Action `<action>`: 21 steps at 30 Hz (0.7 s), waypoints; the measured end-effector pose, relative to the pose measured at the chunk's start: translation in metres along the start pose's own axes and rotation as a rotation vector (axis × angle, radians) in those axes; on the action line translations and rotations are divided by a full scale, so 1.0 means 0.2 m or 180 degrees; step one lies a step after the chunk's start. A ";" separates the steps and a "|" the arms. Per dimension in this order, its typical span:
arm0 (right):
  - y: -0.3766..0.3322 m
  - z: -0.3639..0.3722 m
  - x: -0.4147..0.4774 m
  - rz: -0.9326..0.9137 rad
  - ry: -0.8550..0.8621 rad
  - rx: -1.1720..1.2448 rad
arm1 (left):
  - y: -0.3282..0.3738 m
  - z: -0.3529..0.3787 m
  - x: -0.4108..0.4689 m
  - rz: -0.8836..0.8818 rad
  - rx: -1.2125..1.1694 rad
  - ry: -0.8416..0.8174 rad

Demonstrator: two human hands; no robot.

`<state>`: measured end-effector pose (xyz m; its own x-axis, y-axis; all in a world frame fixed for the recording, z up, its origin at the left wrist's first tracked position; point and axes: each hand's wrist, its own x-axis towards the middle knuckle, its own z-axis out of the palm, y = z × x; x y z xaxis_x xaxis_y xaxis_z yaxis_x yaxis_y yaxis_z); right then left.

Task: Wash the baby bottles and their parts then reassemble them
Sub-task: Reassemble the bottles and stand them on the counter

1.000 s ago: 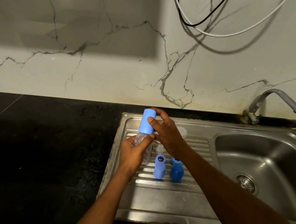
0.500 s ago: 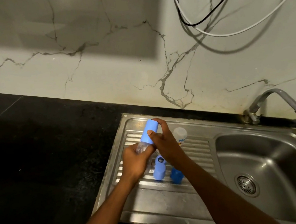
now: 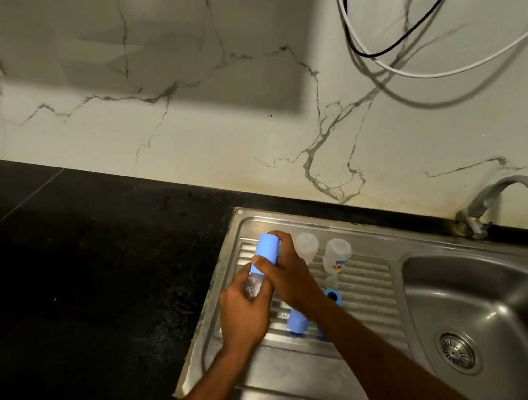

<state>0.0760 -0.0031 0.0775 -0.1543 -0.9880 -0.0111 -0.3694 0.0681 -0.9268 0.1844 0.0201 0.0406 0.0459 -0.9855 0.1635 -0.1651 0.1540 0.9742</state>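
Observation:
Over the ribbed draining board [image 3: 365, 290] I hold a clear baby bottle [image 3: 254, 285] with a light blue cap [image 3: 267, 249] on top. My left hand [image 3: 242, 313] grips the clear body from below. My right hand [image 3: 288, 277] curls round the blue cap. Two clear bottles stand upside down on the board, one [image 3: 307, 244] just right of my hand and another [image 3: 337, 254] with a small print beside it. A light blue cap [image 3: 297, 321] lies under my right wrist, and a blue ring [image 3: 332, 296] shows beside it.
The steel sink basin [image 3: 490, 297] with its drain [image 3: 457, 350] lies to the right, under a grey tap [image 3: 524, 195]. Black countertop [image 3: 81, 274] spreads to the left. White and black cables [image 3: 405, 57] hang on the marble wall above.
Both hands have lowered the capped bottle toward the draining board. The two upturned clear bottles have come into view behind my right hand.

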 end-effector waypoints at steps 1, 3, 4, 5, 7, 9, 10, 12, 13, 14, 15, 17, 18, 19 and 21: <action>-0.01 0.00 0.00 -0.0033 -0.0050 0.0052 | 0.00 0.00 0.01 0.0028 0.0056 0.0031; -0.02 0.01 0.01 -0.0146 -0.0150 0.0228 | 0.01 -0.01 0.03 0.0110 0.0185 0.0058; -0.03 0.02 0.01 -0.0139 -0.0229 0.0314 | 0.01 -0.02 0.05 0.0141 0.0264 0.0065; -0.03 0.03 0.00 -0.0045 -0.0319 0.0352 | 0.01 -0.03 0.05 0.0174 0.0322 0.0043; -0.01 0.07 -0.02 0.0249 -0.0432 0.0396 | -0.02 -0.05 0.05 0.0214 0.0382 -0.0055; 0.02 0.07 -0.04 0.0476 -0.0430 0.0277 | -0.06 -0.05 0.02 0.0207 0.0435 -0.0117; 0.03 0.07 -0.05 0.0563 -0.0444 0.0190 | -0.08 -0.05 0.00 0.0182 0.0499 -0.0094; 0.05 0.08 -0.06 0.0729 -0.0610 0.0098 | -0.10 -0.04 -0.02 0.0091 0.0548 -0.0003; 0.06 0.09 -0.07 0.0762 -0.0690 0.0132 | -0.11 -0.04 -0.03 0.0066 0.0542 0.0011; 0.08 0.10 -0.05 0.0755 -0.0742 0.0175 | -0.12 -0.05 -0.03 0.0058 0.0551 0.0005; 0.08 0.11 -0.04 0.0713 -0.0751 0.0186 | -0.12 -0.06 -0.02 0.0062 0.0523 -0.0059; 0.07 0.15 0.03 0.0571 -0.0709 0.0034 | -0.12 -0.12 0.07 0.0043 0.0413 -0.0199; 0.05 0.16 0.07 0.0478 -0.0660 -0.0036 | -0.13 -0.15 0.13 0.0017 0.0345 -0.0276; 0.03 0.18 0.13 0.0402 -0.0582 -0.0053 | -0.14 -0.20 0.21 -0.0041 0.0293 -0.0388; -0.04 0.23 0.26 0.0232 -0.0466 -0.0089 | -0.17 -0.31 0.38 -0.0226 0.0320 -0.0511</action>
<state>0.1142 -0.0610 0.0671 -0.0474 -0.9898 -0.1344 -0.3877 0.1422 -0.9108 0.2538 -0.0548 0.0292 -0.0953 -0.9936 0.0602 -0.2648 0.0836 0.9607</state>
